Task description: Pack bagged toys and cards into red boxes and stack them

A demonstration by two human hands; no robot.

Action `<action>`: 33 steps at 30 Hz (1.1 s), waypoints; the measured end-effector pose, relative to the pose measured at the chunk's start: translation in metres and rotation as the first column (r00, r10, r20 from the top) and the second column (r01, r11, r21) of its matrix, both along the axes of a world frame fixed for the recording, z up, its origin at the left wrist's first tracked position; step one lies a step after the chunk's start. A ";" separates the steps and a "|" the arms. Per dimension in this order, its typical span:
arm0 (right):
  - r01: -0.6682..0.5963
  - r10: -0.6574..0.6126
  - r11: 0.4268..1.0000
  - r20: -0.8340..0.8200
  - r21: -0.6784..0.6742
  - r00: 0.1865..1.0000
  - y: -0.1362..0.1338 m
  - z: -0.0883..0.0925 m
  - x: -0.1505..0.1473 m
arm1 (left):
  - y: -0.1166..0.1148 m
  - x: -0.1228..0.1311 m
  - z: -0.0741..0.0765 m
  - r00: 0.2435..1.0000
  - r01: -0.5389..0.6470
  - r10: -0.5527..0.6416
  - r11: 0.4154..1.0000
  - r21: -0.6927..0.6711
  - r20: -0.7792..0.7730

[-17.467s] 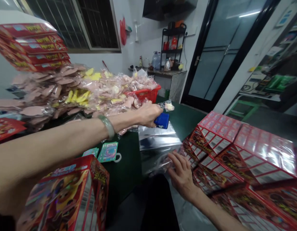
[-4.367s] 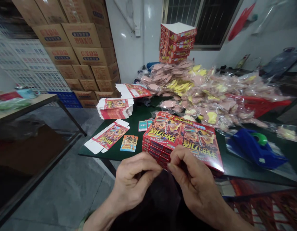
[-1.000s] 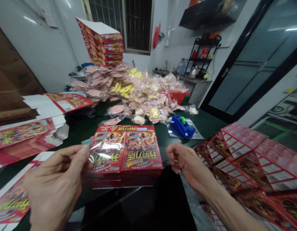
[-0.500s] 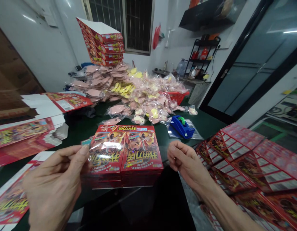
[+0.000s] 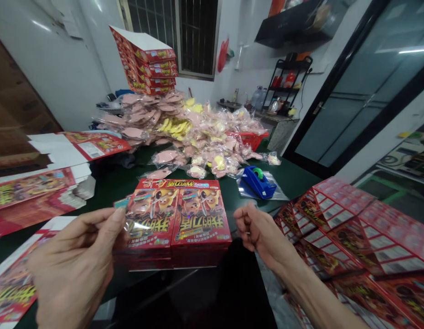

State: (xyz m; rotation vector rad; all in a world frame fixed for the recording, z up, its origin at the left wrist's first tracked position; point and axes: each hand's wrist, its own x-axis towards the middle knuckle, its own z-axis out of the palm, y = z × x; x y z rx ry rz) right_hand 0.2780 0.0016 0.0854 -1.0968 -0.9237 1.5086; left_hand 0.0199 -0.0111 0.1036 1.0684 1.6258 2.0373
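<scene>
Thumb and fingers of my left hand (image 5: 76,260) pinch a clear plastic film (image 5: 142,225), which shows by its glare over the left side of a red box pack. The red boxes (image 5: 201,219), printed with yellow lettering and cartoon figures, lie stacked in two columns at the table's front edge. To their right, my right hand (image 5: 261,235) is closed with curled fingers. Whether it grips the film's other side is unclear. Beyond that hand, a blue tape dispenser (image 5: 259,183) with a green roll rests on clear plastic sheets.
Bagged pink and yellow pieces (image 5: 198,132) are heaped at the back, partly in a red basket (image 5: 254,139). Red display boxes (image 5: 152,68) are stacked behind. Flattened cartons (image 5: 33,187) lie left; filled red display boxes (image 5: 352,228) stand right.
My right hand has shifted slightly left, toward the red boxes. The left hand keeps its pinch, and the glare on the film has shrunk. The view has tilted a little.
</scene>
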 end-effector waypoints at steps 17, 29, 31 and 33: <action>0.017 -0.014 0.993 -0.020 0.114 1.000 -0.001 0.003 -0.006 | -0.002 0.001 0.001 0.998 -0.043 0.041 0.998 -0.036 -0.046; 0.002 -0.001 1.000 -0.065 0.010 0.998 0.000 0.001 -0.005 | -0.002 0.001 0.002 1.000 -0.029 0.029 0.999 -0.028 -0.008; -0.015 0.017 1.000 -0.057 0.026 0.998 -0.001 0.003 -0.006 | -0.002 0.002 0.002 1.000 -0.019 0.019 1.000 -0.022 0.002; -0.004 0.006 0.998 -0.040 0.059 0.999 -0.001 0.004 -0.008 | -0.002 0.002 0.002 1.000 -0.021 0.021 1.000 -0.015 -0.009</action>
